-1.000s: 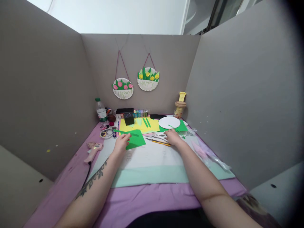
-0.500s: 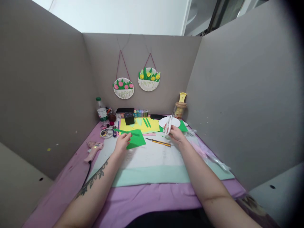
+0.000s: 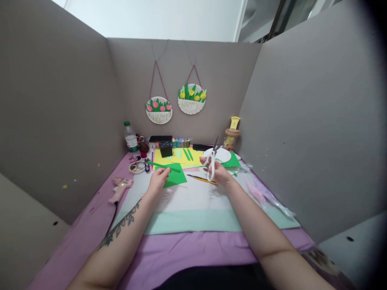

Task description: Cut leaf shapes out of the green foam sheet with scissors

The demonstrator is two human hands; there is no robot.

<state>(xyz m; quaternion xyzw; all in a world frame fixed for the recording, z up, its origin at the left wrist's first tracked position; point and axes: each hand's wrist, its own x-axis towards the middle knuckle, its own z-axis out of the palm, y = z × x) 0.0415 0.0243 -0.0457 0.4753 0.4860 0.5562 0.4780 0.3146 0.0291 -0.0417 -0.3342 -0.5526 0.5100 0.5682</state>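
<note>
My left hand [image 3: 159, 180] pinches the near edge of a green paper sheet [image 3: 176, 177] lying on the pale mat [image 3: 193, 201]; a narrow green strip [image 3: 161, 165] sticks out to the left above my fingers. My right hand [image 3: 218, 172] is lifted off the mat and closed around white-handled scissors [image 3: 211, 161], blades pointing up and away. A pencil and a craft knife [image 3: 202, 180] lie between my hands. Behind the right hand sit a white paper plate [image 3: 225, 154] and more green paper [image 3: 234, 161]. Yellow paper [image 3: 178, 157] with green strips lies farther back.
Grey cardboard walls enclose the desk on three sides; two decorated plates hang on the back wall [image 3: 177, 106]. A pink glue gun [image 3: 121, 187] lies at left. A bottle [image 3: 131, 139], a black box [image 3: 165, 150], paint pots and a jar [image 3: 230, 137] line the back. Plastic wrap [image 3: 266, 197] lies right.
My right hand picked the scissors up from the mat and raised them, blades upward. My left hand stayed on the green sheet.
</note>
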